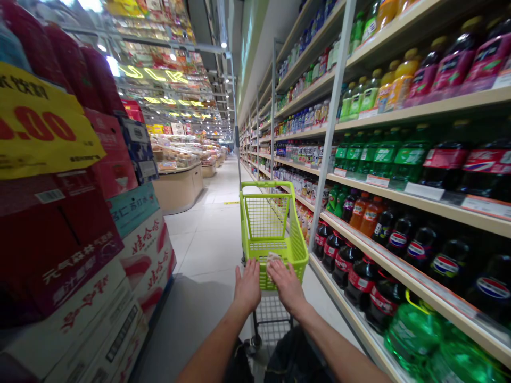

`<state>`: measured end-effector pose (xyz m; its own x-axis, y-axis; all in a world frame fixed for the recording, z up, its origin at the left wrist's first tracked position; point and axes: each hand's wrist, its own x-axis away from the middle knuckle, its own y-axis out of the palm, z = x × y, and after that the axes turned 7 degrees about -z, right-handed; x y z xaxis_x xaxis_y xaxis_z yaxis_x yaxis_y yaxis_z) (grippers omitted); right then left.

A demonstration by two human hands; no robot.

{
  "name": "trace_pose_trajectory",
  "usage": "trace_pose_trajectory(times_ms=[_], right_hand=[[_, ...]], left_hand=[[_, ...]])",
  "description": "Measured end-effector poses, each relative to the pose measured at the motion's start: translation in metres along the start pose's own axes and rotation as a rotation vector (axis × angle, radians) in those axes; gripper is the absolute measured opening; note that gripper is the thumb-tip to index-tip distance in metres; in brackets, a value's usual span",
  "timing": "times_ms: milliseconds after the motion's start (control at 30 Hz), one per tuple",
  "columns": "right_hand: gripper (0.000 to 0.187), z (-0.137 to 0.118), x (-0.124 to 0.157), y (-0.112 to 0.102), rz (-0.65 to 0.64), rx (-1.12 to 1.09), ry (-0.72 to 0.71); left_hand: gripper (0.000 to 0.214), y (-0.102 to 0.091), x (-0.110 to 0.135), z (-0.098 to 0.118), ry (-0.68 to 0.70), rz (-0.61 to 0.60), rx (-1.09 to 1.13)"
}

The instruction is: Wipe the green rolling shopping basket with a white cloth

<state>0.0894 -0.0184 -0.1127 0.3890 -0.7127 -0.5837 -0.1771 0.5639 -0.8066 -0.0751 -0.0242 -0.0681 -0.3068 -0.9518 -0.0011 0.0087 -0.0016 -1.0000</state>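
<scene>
A supermarket hall fills the frame. The floor (pixel 209 229) is of pale, smooth tiles and it runs far to the centre. Along the right side stand long beige shelves (pixel 423 110) with grey metal posts (pixel 331 122), full of drink bottles. At the left edge there is a high stack of cartons (pixel 138 250) under a yellow price sign (pixel 43 127). Behind it, a rounded counter (pixel 179 189) carries packed goods. In the upper left, yellow letters (pixel 175 76) glow below a shiny ceiling (pixel 159 16).
</scene>
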Motion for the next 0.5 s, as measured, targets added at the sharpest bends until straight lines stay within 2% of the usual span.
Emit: trace_pose_trajectory(times_ms=[67,133,200,267,400,467,500], right_hand=[[0.047,0.02,0.008,-0.006,0.023,0.04,0.046],[0.048,0.048,0.018,-0.016,0.056,0.095,0.18],[0.047,0.064,0.023,-0.021,0.077,0.124,0.281],[0.046,0.055,0.022,-0.019,0.072,0.108,0.268],[0.046,0.0,0.004,-0.003,0.038,0.03,0.055],[0.048,-0.009,0.001,0.0,0.028,0.015,-0.006],[0.05,-0.005,0.002,-0.001,0.03,0.017,-0.004]], left_hand=[[0.063,-0.001,0.001,-0.002,0.016,-0.004,0.022],[0.064,-0.002,0.003,-0.003,0.028,-0.01,0.045],[0.065,-0.001,0.004,-0.002,0.033,-0.01,0.059],[0.066,0.0,0.004,-0.002,0.031,-0.001,0.057],[0.067,0.001,0.005,-0.001,0.046,-0.004,0.024],[0.066,0.0,0.005,-0.001,0.053,-0.013,0.023],[0.066,0.0,0.006,-0.001,0.053,-0.014,0.027]])
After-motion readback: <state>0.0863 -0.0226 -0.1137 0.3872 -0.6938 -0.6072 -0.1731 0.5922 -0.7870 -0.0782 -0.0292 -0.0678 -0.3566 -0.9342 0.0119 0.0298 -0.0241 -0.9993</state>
